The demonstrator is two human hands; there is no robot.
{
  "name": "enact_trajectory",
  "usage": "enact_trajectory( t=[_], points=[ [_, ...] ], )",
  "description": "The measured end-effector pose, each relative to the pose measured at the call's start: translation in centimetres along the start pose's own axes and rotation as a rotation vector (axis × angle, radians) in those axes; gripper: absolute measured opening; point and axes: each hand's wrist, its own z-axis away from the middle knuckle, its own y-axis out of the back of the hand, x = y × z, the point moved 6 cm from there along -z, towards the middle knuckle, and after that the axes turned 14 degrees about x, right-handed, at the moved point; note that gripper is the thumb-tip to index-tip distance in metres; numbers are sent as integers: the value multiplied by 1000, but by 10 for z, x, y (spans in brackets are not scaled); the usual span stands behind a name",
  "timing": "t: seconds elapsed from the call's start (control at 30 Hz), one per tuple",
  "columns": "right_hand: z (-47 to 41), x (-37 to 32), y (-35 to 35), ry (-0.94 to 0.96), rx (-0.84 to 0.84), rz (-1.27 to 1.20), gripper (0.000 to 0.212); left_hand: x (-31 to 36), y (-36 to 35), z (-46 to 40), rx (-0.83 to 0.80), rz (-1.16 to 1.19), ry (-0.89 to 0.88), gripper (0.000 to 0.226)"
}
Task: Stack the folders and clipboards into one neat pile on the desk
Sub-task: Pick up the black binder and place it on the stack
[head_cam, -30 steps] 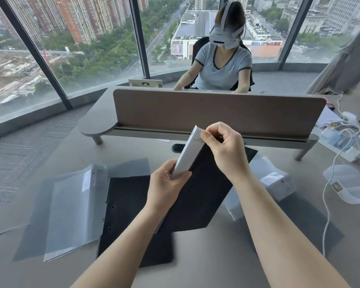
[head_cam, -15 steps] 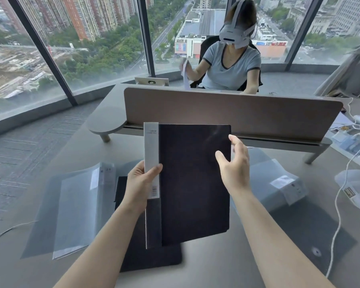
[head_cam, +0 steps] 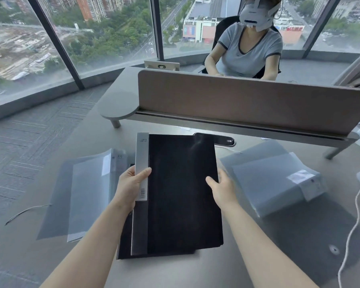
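Note:
A black folder [head_cam: 181, 194] with a grey spine strip lies flat in the middle of the desk, over another black folder [head_cam: 124, 246] whose edge shows at its lower left. My left hand [head_cam: 131, 183] grips the grey spine, thumb on top. My right hand [head_cam: 220, 186] rests against the folder's right edge, fingers partly behind it. A translucent grey folder [head_cam: 81, 194] lies open to the left. A second translucent folder [head_cam: 268, 175] sits to the right with a white label.
A brown divider panel [head_cam: 247, 104] runs across the back of the grey desk [head_cam: 175, 273]; a person sits behind it. A white cable [head_cam: 349, 235] trails at the right edge. A thin wire [head_cam: 25, 210] lies at left. A dark pad [head_cam: 312, 242] lies at right.
The black folder went from tilted and raised to flat over the other black folder. My right hand moved from its top corner to its right edge; my left hand stayed on the spine.

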Motion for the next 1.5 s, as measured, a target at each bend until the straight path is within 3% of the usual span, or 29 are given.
enact_trajectory(
  t=[0.2,0.43,0.77,1.0,1.1,1.2,1.33,1.5],
  points=[
    [9,51,-30,-153,46,69,3,-37,26,-15,50,-205,0,17],
    [14,75,-63,-230,-12,104,16,-59,47,-32,49,-370,-59,47],
    [8,76,-87,-225,-37,341,30,-79,63,-60,109,-546,-55,58],
    [8,82,-95,-213,-76,496,51,-90,71,-65,119,-633,-25,65],
    [9,76,-98,-240,-100,451,40,-89,71,-60,118,-624,-22,65],
    [7,75,-100,-289,-76,364,59,-93,68,-58,115,-620,-4,56],
    [3,74,-94,-380,-15,230,59,-96,68,-60,119,-581,51,45],
    [1,84,-84,-450,45,189,50,-117,78,-77,113,-531,104,56]
  ],
)
